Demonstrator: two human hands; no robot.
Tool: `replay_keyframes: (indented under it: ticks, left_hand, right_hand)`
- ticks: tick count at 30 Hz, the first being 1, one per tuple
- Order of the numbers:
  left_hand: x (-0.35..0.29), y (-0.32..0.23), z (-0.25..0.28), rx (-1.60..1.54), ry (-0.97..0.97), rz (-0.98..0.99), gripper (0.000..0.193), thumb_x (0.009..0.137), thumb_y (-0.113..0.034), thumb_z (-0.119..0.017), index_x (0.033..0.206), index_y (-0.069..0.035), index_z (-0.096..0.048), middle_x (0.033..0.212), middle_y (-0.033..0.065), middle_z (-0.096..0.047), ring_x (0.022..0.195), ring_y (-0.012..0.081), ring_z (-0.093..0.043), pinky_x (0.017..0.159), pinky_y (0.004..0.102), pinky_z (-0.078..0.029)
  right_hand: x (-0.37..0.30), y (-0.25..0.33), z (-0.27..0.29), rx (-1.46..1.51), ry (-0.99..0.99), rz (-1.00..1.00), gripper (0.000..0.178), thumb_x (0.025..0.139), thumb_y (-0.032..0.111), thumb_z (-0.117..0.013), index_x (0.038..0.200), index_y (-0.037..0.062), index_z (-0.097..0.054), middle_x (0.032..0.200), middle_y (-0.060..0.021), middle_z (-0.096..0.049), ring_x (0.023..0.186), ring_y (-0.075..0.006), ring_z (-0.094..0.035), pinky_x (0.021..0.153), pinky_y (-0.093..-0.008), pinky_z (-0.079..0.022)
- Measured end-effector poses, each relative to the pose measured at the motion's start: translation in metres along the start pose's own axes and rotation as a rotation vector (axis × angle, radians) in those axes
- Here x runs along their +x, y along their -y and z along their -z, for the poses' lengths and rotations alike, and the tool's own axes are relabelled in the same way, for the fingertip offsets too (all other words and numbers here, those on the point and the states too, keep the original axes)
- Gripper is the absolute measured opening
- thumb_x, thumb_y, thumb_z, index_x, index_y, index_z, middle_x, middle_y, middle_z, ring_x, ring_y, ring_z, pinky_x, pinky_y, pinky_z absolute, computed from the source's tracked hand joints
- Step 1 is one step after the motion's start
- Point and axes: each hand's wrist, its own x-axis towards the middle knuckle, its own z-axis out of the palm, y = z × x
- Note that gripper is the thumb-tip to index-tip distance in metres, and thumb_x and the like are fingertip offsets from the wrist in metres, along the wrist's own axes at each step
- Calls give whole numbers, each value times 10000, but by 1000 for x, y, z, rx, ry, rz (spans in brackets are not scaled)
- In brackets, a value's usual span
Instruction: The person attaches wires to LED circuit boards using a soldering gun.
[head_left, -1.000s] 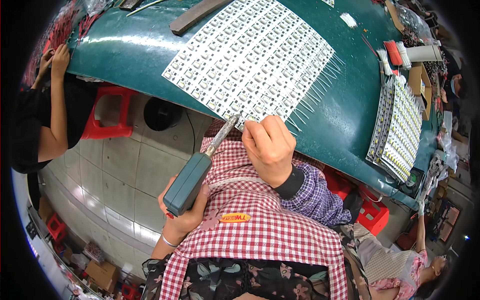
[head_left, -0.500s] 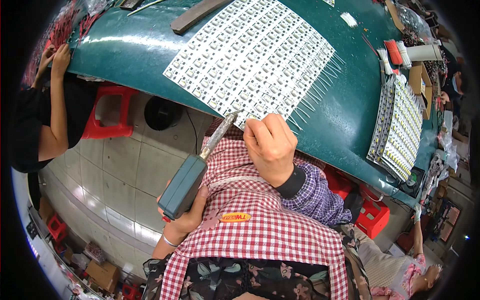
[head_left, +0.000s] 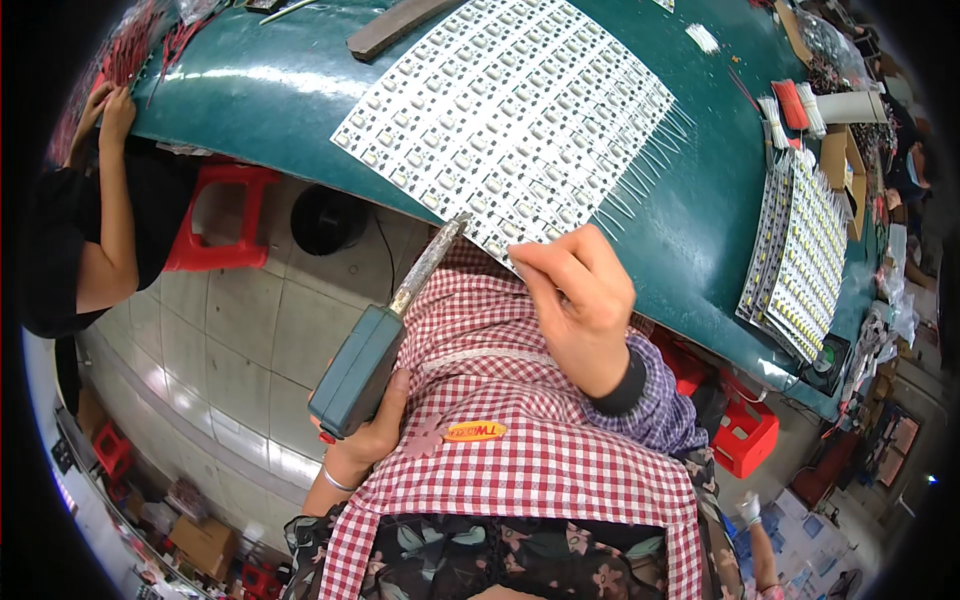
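My left hand (head_left: 378, 428) is wrapped round the dark green body of a soldering gun (head_left: 352, 372). Its metal barrel slants up, and the tip lies over the near edge of a white sheet of circuit boards (head_left: 480, 140) set with rows of small components. Just right of that tip, my right hand (head_left: 585, 305) is closed in a pinch at the sheet's near edge. Whatever its fingertips hold is too small to make out. Thin white wires (head_left: 618, 200) stick out from the sheet's right side.
A dark bar (head_left: 395, 28) lies beyond the sheet on the green table (head_left: 250, 100). To the right are stacked boards (head_left: 800, 260), wire bundles (head_left: 790, 108) and a cardboard box (head_left: 842, 170). A co-worker's hands (head_left: 108, 110) handle red wires at far left. Red stools (head_left: 225, 215) stand below.
My right hand has moved right and slightly down, still pinched. The soldering gun has shifted a little left. At the lower right, another person has moved mostly out of view.
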Motion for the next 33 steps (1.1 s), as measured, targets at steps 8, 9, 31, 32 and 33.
replay_keyframes:
  ticks: [8,9,31,32,33]
  left_hand:
    - [0,-4,-1,24,5,-11,257,765,-49,-788,979,62,-699,882,154,-716,701,226,-705,612,294,-545]
    - [-1,-3,0,34,10,-11,258,758,-42,-788,976,63,-698,875,158,-713,694,223,-704,605,291,-544]
    - [1,-2,-1,38,109,-9,214,755,-3,-761,944,68,-688,860,162,-682,683,235,-680,603,294,-526]
    - [-2,0,0,36,96,20,216,758,-10,-761,947,65,-688,858,161,-682,677,236,-677,602,298,-526]
    - [-5,1,1,33,82,48,217,762,-17,-762,950,63,-689,855,160,-682,670,238,-674,601,302,-525]
  right_hand:
    - [-2,-23,-23,38,-2,-51,130,745,-20,-778,831,30,-695,728,-70,-528,649,-228,-557,571,-344,-451]
    - [-1,-23,-24,31,5,-49,127,746,-14,-778,828,33,-693,728,-68,-530,650,-228,-561,572,-345,-454]
    - [1,-24,-28,-61,34,-24,106,750,7,-767,804,33,-680,725,-80,-521,664,-268,-571,585,-377,-456]
    - [2,-24,-27,-61,34,-24,106,750,7,-767,804,33,-680,725,-80,-521,664,-268,-571,585,-377,-456]
    - [2,-23,-27,-60,39,-27,105,750,8,-767,803,33,-680,726,-81,-521,666,-270,-571,586,-378,-457]
